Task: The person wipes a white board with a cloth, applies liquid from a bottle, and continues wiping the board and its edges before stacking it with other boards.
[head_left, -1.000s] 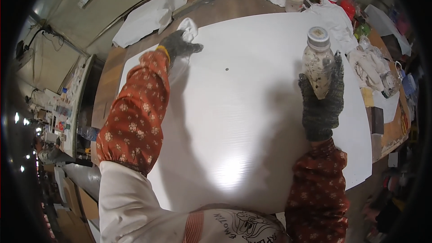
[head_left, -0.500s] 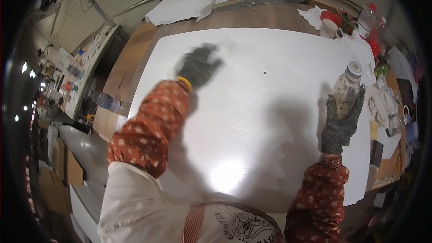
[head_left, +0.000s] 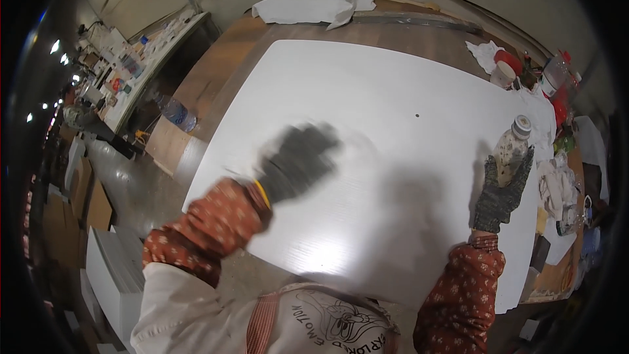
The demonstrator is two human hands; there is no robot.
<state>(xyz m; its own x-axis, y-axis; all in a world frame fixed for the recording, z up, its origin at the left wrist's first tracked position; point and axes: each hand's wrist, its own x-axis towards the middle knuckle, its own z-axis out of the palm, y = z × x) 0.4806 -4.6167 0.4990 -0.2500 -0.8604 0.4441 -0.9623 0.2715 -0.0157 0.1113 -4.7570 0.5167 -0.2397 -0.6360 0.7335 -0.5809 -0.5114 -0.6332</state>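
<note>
A large white panel [head_left: 354,92] with a faint grain lies flat on the wooden table, with one small dark spot [head_left: 417,116] on it. My left hand [head_left: 298,160], in a dark grey glove with a yellow cuff, is over the panel's left half and smeared by motion. Its fingers are too blurred to read, and anything beneath the palm is hidden. At the panel's right side my right hand [head_left: 499,193], gloved the same way, is wrapped round a stained clear bottle [head_left: 510,154] with a whitish cap. The bottle tilts slightly.
A white cloth [head_left: 314,3] and a dark strip [head_left: 419,21] lie along the table's far edge. Cups, bottles and crumpled rags [head_left: 557,187] crowd the right side. A clear plastic bottle [head_left: 177,115] lies at the left edge. Stacked white boards [head_left: 113,282] stand at lower left.
My left hand has swept nearer to me across the panel. My right hand keeps its hold on the bottle. The whole view has shifted, bringing more of the left side into sight.
</note>
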